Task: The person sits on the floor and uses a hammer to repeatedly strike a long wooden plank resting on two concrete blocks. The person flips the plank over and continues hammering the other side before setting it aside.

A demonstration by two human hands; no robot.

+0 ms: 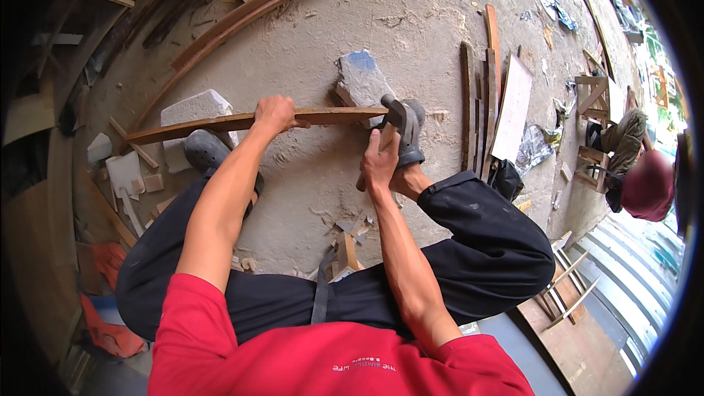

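A long narrow wooden plank (198,127) lies across in front of me, from the far left to my right foot. My left hand (276,115) is closed around the plank near its middle. In my right hand (380,161) is a claw hammer (397,119), gripped by its handle, with the head up by the plank's right end. Whether the hammer touches the plank, I cannot tell. Beneath the plank's left part is a pale block (194,108). A second block with a blue patch (363,77) stands just beyond its right end.
Grey clogs (209,148) are on my feet, close to the plank. Several boards (490,95) lie at the right, beside a black bag (506,180). Wood scraps (356,227) litter the floor between my legs. Another person (627,139) is at the far right near wooden stools (592,99).
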